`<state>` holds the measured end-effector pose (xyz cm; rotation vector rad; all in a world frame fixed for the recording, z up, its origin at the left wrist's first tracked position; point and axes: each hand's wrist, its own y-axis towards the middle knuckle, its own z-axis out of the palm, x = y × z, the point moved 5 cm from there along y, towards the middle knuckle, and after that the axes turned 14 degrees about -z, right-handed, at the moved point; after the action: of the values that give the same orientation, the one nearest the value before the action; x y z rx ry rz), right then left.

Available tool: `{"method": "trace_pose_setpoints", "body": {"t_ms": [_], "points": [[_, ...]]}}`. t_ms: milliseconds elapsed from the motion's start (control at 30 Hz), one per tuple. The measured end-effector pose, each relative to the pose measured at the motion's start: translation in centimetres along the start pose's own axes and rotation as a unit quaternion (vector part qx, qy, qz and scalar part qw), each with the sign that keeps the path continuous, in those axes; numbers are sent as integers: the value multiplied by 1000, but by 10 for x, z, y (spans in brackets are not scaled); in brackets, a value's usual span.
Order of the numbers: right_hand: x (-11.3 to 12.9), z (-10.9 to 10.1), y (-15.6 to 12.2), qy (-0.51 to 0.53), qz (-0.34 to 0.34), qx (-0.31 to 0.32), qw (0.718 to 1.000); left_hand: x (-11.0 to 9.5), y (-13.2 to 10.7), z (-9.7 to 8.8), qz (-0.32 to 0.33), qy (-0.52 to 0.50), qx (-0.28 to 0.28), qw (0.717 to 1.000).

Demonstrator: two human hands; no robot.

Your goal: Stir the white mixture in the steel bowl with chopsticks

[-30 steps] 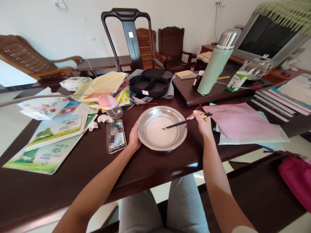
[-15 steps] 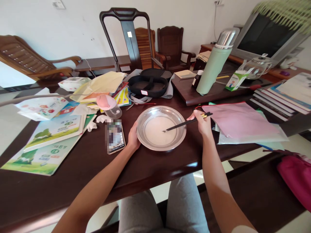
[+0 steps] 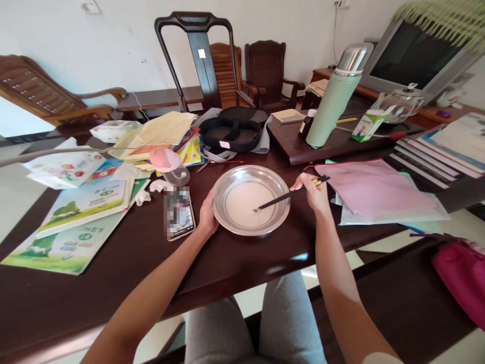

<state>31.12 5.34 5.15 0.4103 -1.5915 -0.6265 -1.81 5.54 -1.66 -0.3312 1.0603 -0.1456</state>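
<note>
A round metal bowl [image 3: 278, 221] rests on the dark table, holding a milky white liquid [image 3: 242, 202]. My left hand [image 3: 208, 212] grips the bowl's left rim, its fingers partly hidden at the side. Black chopsticks [image 3: 282, 198] with gold ends are held in my right hand [image 3: 313, 193], to the right of the bowl. Their tips dip into the liquid near the middle. Just left of my left hand lies a phone [image 3: 181, 215] with a blurred screen.
A pink-lidded clear bottle [image 3: 166, 161], crumpled tissues [image 3: 143, 197] and books [image 3: 83, 207] lie to the left. Behind the bowl sits an open black case [image 3: 231, 134]. A green thermos [image 3: 333, 101] stands on a raised board. Right lies a pink folder [image 3: 379, 187].
The chopstick tips have shifted slightly left and down in the liquid, and my right hand has moved a little with them. My left hand and the bowl stay put.
</note>
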Motion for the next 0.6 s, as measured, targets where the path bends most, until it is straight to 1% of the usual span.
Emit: {"method": "trace_pose_setpoints", "body": {"t_ms": [100, 133, 167, 233, 333, 367, 400, 433, 567, 600], "points": [[3, 12, -2, 14, 5, 81, 997, 0, 0, 1, 2, -1, 6, 1000], [3, 15, -2, 14, 5, 96, 995, 0, 0, 1, 2, -3, 7, 1000], [3, 16, -2, 11, 2, 96, 995, 0, 0, 1, 1, -6, 7, 1000], [1, 12, 0, -6, -4, 60, 998, 1, 0, 1, -2, -9, 4, 1000], [-1, 0, 2, -27, -5, -19, 999, 0, 0, 1, -1, -3, 0, 1000], [-1, -3, 2, -25, -3, -33, 999, 0, 0, 1, 1, 0, 0, 1000], [-1, -3, 1, -19, -1, -34, 999, 0, -1, 1, 3, 4, 0, 1000], [-1, -2, 1, -10, 1, -21, 1000, -1, -1, 1, 4, 6, -1, 1000], [2, 15, -2, 15, 11, 91, 996, -1, -1, 1, 2, 2, 0, 1000], [2, 17, -2, 13, 10, 101, 995, 0, -1, 1, -1, 1, 1, 1000]]}}
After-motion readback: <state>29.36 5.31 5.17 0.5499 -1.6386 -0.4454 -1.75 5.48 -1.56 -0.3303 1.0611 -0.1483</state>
